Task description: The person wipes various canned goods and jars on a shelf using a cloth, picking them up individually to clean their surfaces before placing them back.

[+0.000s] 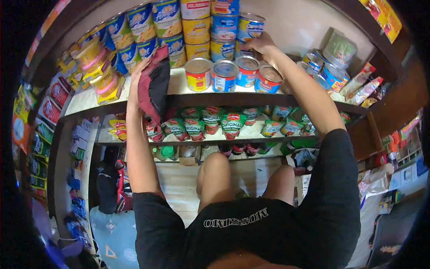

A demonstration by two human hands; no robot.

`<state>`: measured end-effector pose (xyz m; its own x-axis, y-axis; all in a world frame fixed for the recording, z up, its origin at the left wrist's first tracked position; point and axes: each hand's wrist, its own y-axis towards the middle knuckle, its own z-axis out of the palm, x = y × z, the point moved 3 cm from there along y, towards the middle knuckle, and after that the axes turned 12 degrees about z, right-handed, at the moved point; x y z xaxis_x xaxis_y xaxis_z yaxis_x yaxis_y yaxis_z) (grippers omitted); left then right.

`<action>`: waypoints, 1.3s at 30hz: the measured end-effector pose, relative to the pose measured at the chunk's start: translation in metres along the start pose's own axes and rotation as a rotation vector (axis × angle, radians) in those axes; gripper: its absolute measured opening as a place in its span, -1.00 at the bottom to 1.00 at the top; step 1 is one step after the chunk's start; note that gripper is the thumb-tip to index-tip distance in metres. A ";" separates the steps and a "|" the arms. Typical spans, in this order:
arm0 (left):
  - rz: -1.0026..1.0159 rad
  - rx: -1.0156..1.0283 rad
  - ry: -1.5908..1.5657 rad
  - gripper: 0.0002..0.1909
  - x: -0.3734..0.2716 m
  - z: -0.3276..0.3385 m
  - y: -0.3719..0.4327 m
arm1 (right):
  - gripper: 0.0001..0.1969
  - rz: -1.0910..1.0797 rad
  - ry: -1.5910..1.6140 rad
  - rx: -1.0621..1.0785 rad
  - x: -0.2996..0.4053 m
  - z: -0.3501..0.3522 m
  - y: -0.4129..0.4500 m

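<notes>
My left hand [136,75] is raised at the left of the upper shelf, holding a folded dark red and black cloth [153,85], which hides most of its fingers. My right hand [263,47] reaches to the back stacks, its fingers around a blue and yellow can [242,48] that bears another such can [251,27]. Whether it grips the lower can firmly is hard to tell. Between my arms, a front row of short cans stands on the shelf: one yellow and red can [198,74] and several blue and red cans [224,76], one of them beside my right forearm.
Tall blue and green cans [168,18] and yellow cans [196,30] are stacked behind. Plastic tubs [105,80] stand left; more cans [332,75] and packets [364,90] lie right. Below the shelf edge [215,100] are sauce pouches [232,126]. A wrapped bundle [339,47] sits at the back right.
</notes>
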<state>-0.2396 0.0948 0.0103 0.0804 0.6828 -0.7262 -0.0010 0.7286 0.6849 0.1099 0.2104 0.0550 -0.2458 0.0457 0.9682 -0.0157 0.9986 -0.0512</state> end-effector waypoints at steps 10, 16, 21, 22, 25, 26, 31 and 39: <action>0.065 0.029 -0.027 -0.67 -0.005 0.004 -0.003 | -0.32 -0.247 -1.188 -0.537 0.027 -0.104 -0.015; -0.044 -0.090 0.156 -0.58 -0.012 0.015 0.001 | -0.32 0.026 -1.511 -0.273 0.001 -0.215 -0.006; -0.097 -0.124 0.206 -0.56 -0.028 0.014 -0.013 | -0.27 0.135 -1.400 -0.239 0.014 -0.168 -0.024; -0.093 -0.146 0.234 -0.56 -0.025 0.019 -0.012 | -0.31 0.197 -1.418 -0.117 0.008 -0.175 -0.025; -0.034 -0.087 0.348 -0.54 -0.005 -0.033 -0.013 | -0.31 0.081 -1.460 0.185 0.014 -0.167 -0.018; -0.024 -0.053 0.298 -0.54 -0.002 -0.017 -0.007 | -0.30 0.016 -1.437 0.191 0.006 -0.174 -0.017; -0.113 -0.021 0.298 -0.53 -0.005 -0.011 -0.004 | -0.23 0.073 -1.371 0.093 0.011 -0.174 -0.030; -0.033 -0.067 0.225 -0.54 -0.001 -0.009 -0.006 | -0.30 -0.320 -0.686 -0.377 0.063 -0.191 -0.060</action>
<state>-0.2490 0.0907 0.0064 -0.1423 0.6477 -0.7485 -0.0690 0.7479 0.6602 0.2802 0.1584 0.1661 -0.8206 -0.1459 0.5525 0.1096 0.9087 0.4027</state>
